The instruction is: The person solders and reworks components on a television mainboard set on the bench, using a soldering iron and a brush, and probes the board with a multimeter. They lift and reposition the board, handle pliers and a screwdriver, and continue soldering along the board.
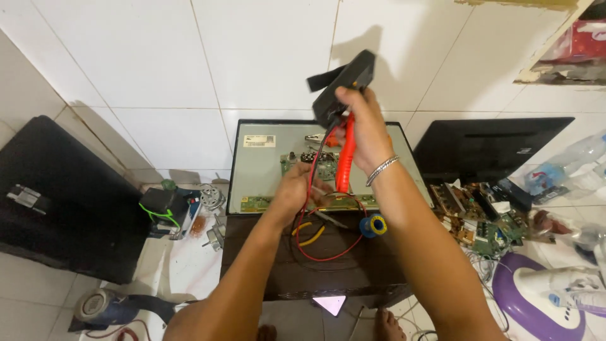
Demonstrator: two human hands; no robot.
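My right hand (365, 129) is raised above the work, shut on a black multimeter (341, 95) and a red test probe (344, 163) that hangs down from it. A silver bracelet circles that wrist. My left hand (291, 189) is lower, fingers closed around the red and black probe leads (310, 208) just above the opened flat screen panel (259, 164). The panel lies face down, its grey metal back and green circuit boards (319, 165) exposed. The red lead loops down over the dark table (252, 265).
Yellow-handled pliers (310, 235) and a blue solder spool (373, 225) lie on the dark table. A black back cover (486, 148) and loose circuit boards (473, 218) sit at right, a black case (69, 196) and small parts at left, a purple-and-white appliance (543, 290) at lower right.
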